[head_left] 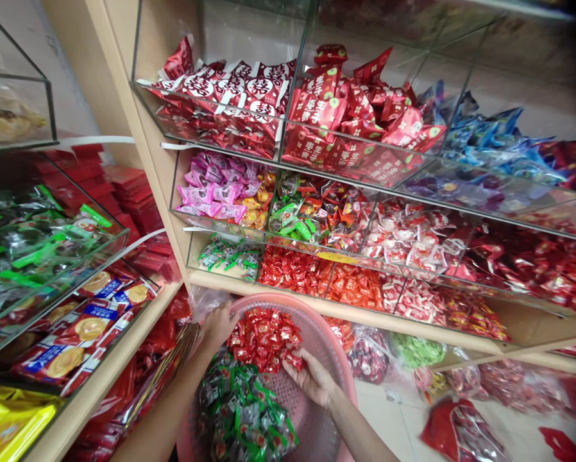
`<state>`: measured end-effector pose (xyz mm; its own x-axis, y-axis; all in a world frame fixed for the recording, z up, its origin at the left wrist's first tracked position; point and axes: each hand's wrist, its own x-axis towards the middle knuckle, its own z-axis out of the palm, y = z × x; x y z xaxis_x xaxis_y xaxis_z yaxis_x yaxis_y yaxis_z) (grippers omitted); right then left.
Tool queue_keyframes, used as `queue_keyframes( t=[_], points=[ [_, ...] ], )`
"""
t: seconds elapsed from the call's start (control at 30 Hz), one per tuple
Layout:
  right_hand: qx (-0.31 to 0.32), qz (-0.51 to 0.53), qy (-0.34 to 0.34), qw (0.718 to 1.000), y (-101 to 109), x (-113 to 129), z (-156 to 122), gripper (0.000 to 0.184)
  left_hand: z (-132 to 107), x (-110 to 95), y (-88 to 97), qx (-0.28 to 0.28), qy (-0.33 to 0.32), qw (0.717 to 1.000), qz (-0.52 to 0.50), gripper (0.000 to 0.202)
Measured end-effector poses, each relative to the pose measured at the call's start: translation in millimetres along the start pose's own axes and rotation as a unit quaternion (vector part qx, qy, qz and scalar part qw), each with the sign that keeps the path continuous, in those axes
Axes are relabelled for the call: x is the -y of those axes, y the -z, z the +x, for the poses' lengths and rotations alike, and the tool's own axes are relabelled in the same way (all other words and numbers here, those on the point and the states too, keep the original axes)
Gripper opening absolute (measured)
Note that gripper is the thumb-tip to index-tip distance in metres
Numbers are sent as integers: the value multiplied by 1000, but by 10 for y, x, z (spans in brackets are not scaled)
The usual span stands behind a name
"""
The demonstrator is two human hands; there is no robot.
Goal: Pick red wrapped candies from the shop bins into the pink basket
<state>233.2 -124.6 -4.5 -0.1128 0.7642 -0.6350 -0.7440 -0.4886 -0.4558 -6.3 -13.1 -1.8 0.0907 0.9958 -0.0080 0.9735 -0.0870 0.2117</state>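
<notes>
A pink perforated plastic basket (338,346) stands below the shelves. In its far part lies a heap of red-wrapped candies (263,333); nearer to me is a pile of clear packets with green strips (249,410). My right hand (312,380) is inside the basket at the edge of the red heap, its fingers closed on a red-wrapped candy (294,360). My left hand (217,327) is at the basket's far left rim with its fingers curled in. Crumpled clear plastic (206,299) lies right beside it; whether the hand grips this or the rim is unclear.
Ahead, clear shelf bins hold red candies (292,266), pink packets (211,186) and large red bags (317,112). At left are biscuit packs (83,327) on a wooden shelf (95,378). Bagged candies (367,353) and a red bag (461,430) lie on the floor at right.
</notes>
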Motion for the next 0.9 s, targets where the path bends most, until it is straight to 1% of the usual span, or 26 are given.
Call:
queue_keyframes(
  t=[0.07, 0.17, 0.33, 0.43, 0.5, 0.6, 0.7, 0.8, 0.9],
  points=[
    [-2, -15, 5, 1000, 19, -6, 24, 16, -1, -3, 5, 0, -2, 1000, 2, 34],
    [-25, -36, 12, 999, 65, -12, 70, 18, 0, -5, 7, 0, -2, 1000, 4, 35],
    [-58, -75, -25, 995, 129, -11, 105, 23, 0, -8, 8, 3, 1, 1000, -1, 35],
    [-88, -89, -48, 991, 149, -20, 93, 21, 0, -6, 6, 2, 6, 1000, -5, 35],
    [-97, -86, -56, 990, 164, -27, 89, 20, 1, -2, 1, -1, 0, 1000, -5, 35],
    [-107, -81, -33, 990, 188, -19, 104, 21, 3, 9, -13, -7, -13, 1000, 7, 34],
    [-123, -110, 13, 986, 204, 24, 140, 21, 5, 17, -26, -14, -20, 999, 22, 35],
    [-139, -136, 41, 980, 217, 77, 187, 20, 6, 17, -27, -16, -21, 999, 25, 35],
    [-116, -136, 46, 983, 235, 99, 246, 21, 7, 12, -20, -16, -19, 1000, 18, 34]
  ],
)
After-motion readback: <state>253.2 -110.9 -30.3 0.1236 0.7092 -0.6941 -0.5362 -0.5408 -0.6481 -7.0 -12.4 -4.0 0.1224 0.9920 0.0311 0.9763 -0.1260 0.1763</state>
